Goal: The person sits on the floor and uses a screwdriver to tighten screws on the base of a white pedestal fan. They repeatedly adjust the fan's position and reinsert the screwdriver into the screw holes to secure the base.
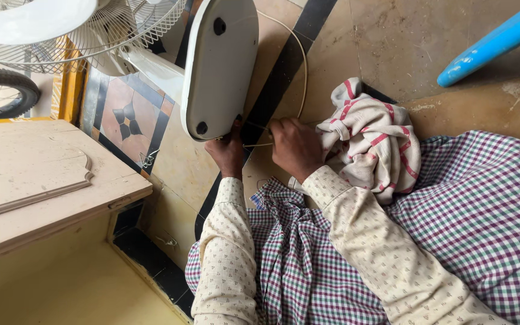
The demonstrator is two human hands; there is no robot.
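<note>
Left hand (227,150) fingers grip the white fan base (221,66); right hand (296,147) fingers pinch its thin cord (259,144).

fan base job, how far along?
Done: fan tipped over, its white base underside exposed. In hand: left hand at the base's lower edge, right hand pinching the thin cord beside it. Left: cord hangs loose; striped cloth lies unused.
</note>
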